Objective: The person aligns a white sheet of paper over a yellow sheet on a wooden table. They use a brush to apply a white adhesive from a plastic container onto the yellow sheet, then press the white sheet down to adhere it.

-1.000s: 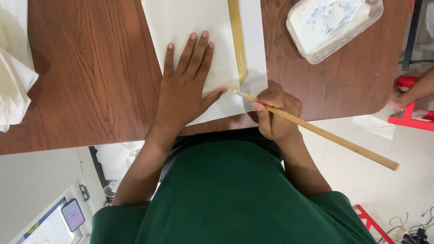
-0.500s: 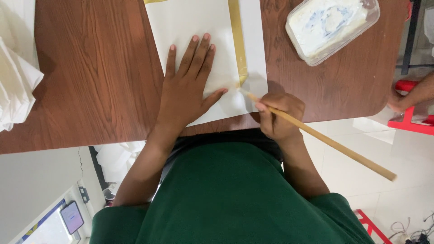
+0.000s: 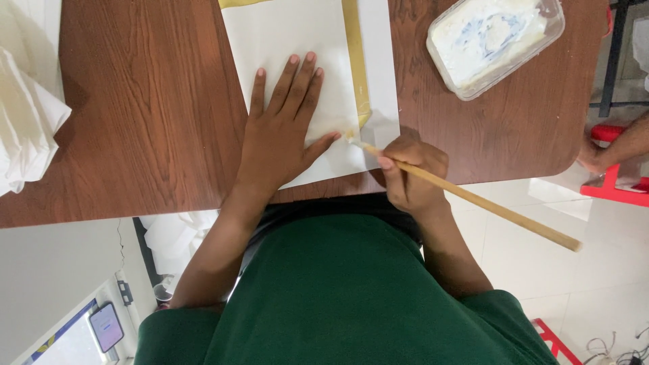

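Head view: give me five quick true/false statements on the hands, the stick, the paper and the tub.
1. The left hand lies flat, fingers spread, on the white paper. True.
2. The right hand holds a pair of scissors. False: it holds a long wooden stick whose tip is at the paper's near right corner.
3. A gold-coloured strip runs along the paper's right side. True.
4. The clear plastic tub sits on the floor. False: it stands on the wooden table, to the right of the paper, with white paste inside.
5. The left hand rests on the tub. False: the two are well apart.
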